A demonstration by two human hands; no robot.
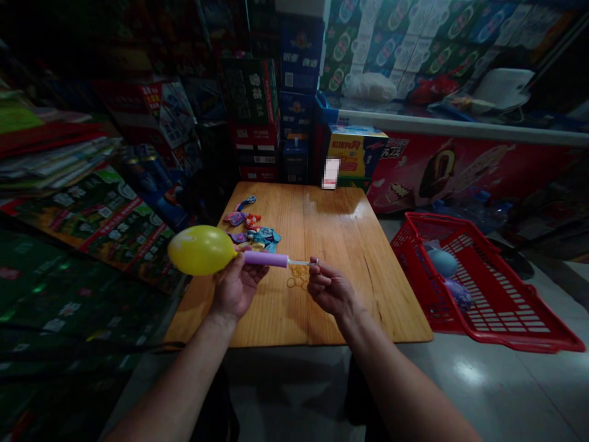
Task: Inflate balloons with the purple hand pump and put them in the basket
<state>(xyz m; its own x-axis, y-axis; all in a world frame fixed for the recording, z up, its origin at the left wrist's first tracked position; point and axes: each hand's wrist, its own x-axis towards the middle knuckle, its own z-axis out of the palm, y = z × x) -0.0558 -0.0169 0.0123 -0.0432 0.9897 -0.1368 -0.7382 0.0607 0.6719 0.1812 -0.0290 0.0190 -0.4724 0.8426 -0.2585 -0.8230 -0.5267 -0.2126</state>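
Note:
Above the wooden table (340,239), my left hand (234,285) grips the nozzle end of a purple balloon pump (267,258), where the neck of a yellow balloon (201,250) sits. The balloon is partly filled and round. With closed fingers, my right hand (330,284) holds the end of the pump's white rod, which is drawn partly out of the barrel. Several flat balloons (265,238) in mixed colours lie on the table beyond the pump. Thin yellow rubber bands (298,277) lie in a small pile below the rod, between my hands.
On the floor to the right stands a red plastic basket (497,273) with a blue balloon (442,263) and a purple patterned balloon (459,294) inside. Stacked cartons (251,92) rise behind the table. More boxes (87,221) crowd the left side, and a chest freezer (437,166) stands behind right.

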